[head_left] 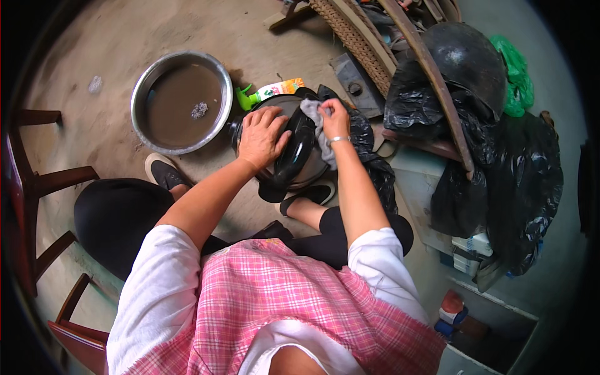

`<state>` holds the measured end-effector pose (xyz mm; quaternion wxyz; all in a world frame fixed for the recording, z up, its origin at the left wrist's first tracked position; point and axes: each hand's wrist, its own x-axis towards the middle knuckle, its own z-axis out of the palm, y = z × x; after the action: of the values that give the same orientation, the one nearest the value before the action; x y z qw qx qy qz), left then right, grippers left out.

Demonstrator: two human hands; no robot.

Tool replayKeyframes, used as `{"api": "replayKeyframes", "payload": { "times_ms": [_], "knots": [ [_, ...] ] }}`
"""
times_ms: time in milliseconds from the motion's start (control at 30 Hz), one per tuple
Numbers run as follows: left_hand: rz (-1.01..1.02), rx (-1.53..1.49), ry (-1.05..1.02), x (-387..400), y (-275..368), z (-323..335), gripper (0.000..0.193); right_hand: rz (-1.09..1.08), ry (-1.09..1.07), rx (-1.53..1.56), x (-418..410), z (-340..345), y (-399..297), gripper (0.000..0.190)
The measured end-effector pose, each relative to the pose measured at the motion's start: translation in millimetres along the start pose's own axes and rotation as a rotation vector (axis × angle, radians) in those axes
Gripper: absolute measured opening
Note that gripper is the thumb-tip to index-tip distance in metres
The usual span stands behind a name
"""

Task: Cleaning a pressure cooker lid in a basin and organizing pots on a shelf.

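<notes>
A black, glossy lidded pot or electric cooker (296,149) with a curved handle stands on the floor between my feet. On its left side rests my left hand (263,136), fingers spread and holding nothing. My right hand (334,121), with a bracelet at the wrist, pinches a grey cloth (315,112) against the cooker's right side. Behind the cooker lies a spray bottle (276,91) with a green trigger head. A metal basin (137,101) of murky brown water stands at the upper left, with a steel wool scrubber (199,110) in it. The cooker's underside is hidden.
Black plastic bags (520,187) and a dark rounded pan (461,61) are heaped at the right, near a curved wooden pole (429,65) and a woven-edged frame (351,42). Wooden chairs (28,187) stand at the left. An open box (504,323) is at the lower right.
</notes>
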<state>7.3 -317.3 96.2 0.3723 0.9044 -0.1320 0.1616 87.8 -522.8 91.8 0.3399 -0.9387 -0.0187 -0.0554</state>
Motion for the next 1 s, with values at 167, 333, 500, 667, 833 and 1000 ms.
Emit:
{"api": "replayKeyframes", "payload": {
  "times_ms": [167, 333, 500, 667, 833, 1000],
  "knots": [
    [-0.013, -0.015, 0.006, -3, -3, -1, 0.03, -0.035, -0.01, -0.039, 11, 7, -13, 0.016],
    [-0.016, -0.029, 0.004, -3, -6, -1, 0.031, -0.096, 0.002, -0.052, -39, -12, -10, 0.016],
    [-0.004, -0.034, 0.026, -2, -3, -2, 0.031, 0.194, -0.06, 0.317, -59, -25, -2, 0.024],
    [-0.015, -0.041, 0.033, -4, -7, -1, 0.031, -0.011, -0.14, 0.054, -60, -27, -57, 0.023],
    [-0.014, -0.042, 0.036, -5, -6, -1, 0.031, -0.277, 0.199, -0.042, -50, -35, -55, 0.019],
    [-0.01, -0.036, 0.043, -5, -6, -2, 0.031, 0.035, -0.295, 0.003, -52, -45, -67, 0.018]
  ]
}}
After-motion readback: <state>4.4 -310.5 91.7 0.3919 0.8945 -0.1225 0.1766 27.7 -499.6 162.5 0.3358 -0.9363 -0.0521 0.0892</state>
